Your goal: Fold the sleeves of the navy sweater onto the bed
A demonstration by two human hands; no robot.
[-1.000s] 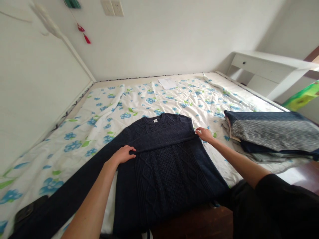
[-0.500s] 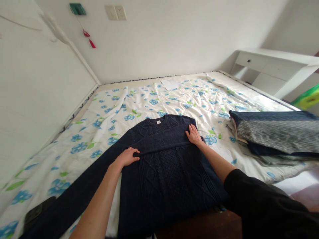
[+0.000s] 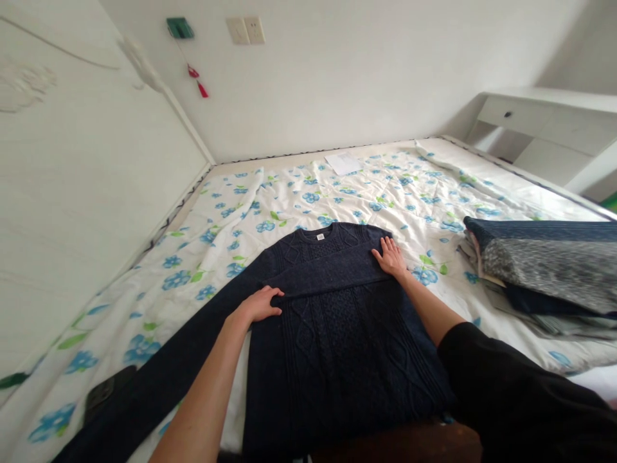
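Observation:
A dark navy cable-knit sweater (image 3: 337, 334) lies flat on the bed, neck away from me. One sleeve is folded across its chest; the other stretches out to the lower left. My left hand (image 3: 260, 305) rests on the cuff end of the folded sleeve at the sweater's left side, fingers curled over the fabric. My right hand (image 3: 389, 256) lies flat, fingers spread, on the sweater's right shoulder where the sleeve folds over.
The bed is covered by a white sheet with blue flowers (image 3: 308, 193). A stack of folded clothes (image 3: 544, 270) sits at the right. A dark phone (image 3: 103, 395) lies at lower left, a paper (image 3: 343, 163) near the far wall, a white desk (image 3: 554, 122) at right.
My right hand has slid from the sweater's right edge onto its shoulder and flattened there. The left hand has stayed on the sleeve end. The view has shifted left.

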